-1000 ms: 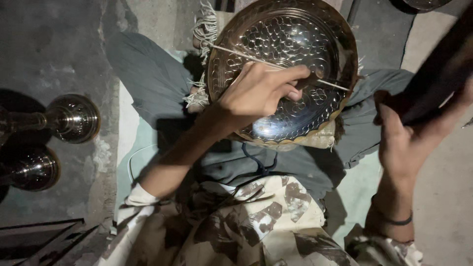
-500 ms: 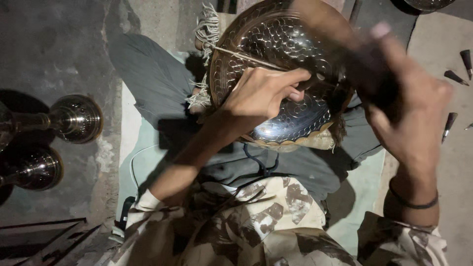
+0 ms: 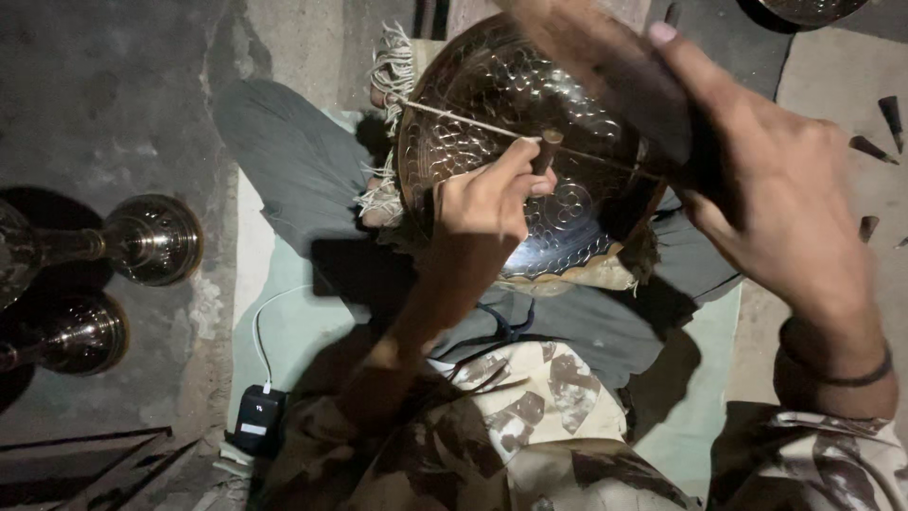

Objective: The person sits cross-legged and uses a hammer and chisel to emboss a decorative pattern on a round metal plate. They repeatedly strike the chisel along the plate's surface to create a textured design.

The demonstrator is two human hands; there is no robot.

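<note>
**Mia:** What is that big round thing?

**Sam:** It is a round metal plate (image 3: 492, 104). It is shiny and brown-gold, and it is covered all over with little pressed shapes, like scales and curls. A bright spot of light shines near its bottom edge.

**Mia:** Where is it?

**Sam:** It rests on the person's lap, between the knees, leaning on the grey trousers (image 3: 293, 161). A pale cloth with a fringe (image 3: 383, 194) peeks out under its left side.

**Mia:** What does the left hand do?

**Sam:** The left hand (image 3: 487, 199) sits on the plate. Its fingers are pinched around a small dark punch (image 3: 546, 149) that stands with its tip on the metal. A thin string (image 3: 454, 118) runs across the plate just by it.

**Mia:** And the right hand?

**Sam:** The right hand (image 3: 776, 189) is up high over the right side of the plate. It is closed around a dark hammer (image 3: 615, 71). The hammer is blurry, so I cannot tell much about its shape.

**Mia:** What else is around?

**Sam:** Two shiny metal stands (image 3: 151, 241) lie on the grey floor on the left, well apart from the plate. A small black box with a white cable (image 3: 257, 416) lies on the light green mat (image 3: 293, 322). A few small dark punches (image 3: 870, 147) lie on the floor at the right.
</note>
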